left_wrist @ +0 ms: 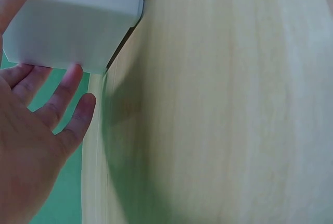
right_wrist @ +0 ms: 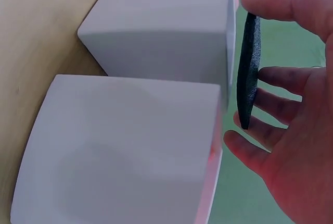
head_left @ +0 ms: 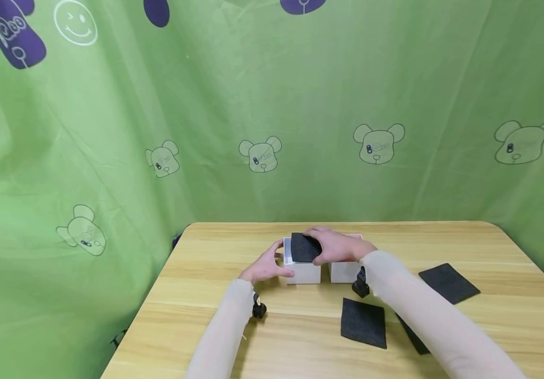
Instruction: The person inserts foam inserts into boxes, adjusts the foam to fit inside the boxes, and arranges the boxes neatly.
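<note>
My left hand (head_left: 267, 266) grips the left white box (head_left: 303, 273) at its left side, thumb at the front. In the left wrist view its fingertips (left_wrist: 75, 73) touch the box wall. A thin black felt-like square (head_left: 304, 248) lies over the open top of this box, pinched by my right hand (head_left: 338, 246). The right wrist view shows the square (right_wrist: 248, 67) edge-on between thumb and fingers, beside the box's rim. Under my right forearm stands a second white box (head_left: 342, 272), partly hidden, with something red at its rim.
More black squares lie on the wooden table (head_left: 196, 326): one square (head_left: 363, 322) in front of the boxes, another (head_left: 449, 283) to the right. A third square (head_left: 413, 334) is partly covered by my right sleeve. A green curtain (head_left: 319, 184) hangs behind the table.
</note>
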The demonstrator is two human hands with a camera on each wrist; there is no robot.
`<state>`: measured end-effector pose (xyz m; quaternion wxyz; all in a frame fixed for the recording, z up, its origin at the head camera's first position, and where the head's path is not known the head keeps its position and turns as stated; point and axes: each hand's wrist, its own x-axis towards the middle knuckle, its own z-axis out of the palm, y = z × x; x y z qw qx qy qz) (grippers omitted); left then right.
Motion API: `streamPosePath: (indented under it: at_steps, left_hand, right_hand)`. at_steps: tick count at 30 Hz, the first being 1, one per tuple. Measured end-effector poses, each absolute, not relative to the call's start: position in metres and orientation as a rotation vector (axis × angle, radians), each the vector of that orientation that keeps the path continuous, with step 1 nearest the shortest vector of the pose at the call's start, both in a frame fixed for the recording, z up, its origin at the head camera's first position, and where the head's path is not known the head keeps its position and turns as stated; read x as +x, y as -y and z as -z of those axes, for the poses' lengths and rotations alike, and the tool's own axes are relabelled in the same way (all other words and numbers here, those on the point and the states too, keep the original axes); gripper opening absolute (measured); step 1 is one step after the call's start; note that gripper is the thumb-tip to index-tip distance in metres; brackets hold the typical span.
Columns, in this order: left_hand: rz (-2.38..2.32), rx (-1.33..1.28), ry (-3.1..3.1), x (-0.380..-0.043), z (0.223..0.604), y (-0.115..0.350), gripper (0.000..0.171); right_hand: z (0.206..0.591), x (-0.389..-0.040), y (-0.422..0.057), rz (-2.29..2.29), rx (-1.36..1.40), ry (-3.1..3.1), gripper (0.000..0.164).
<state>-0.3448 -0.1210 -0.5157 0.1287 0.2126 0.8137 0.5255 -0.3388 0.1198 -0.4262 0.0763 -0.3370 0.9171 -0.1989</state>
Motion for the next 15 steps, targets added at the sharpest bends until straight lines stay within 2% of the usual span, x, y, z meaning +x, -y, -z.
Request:
streamPosePath:
  at_steps: [15]
  left_hand:
    - [-1.523, 0.632, -2.356, -0.3433, 0.5140, 0.1217, 0.102]
  right_hand:
    - [0.4336, -0.3480, -0.1110, 0.601, -1.066, -2.716, 0.078]
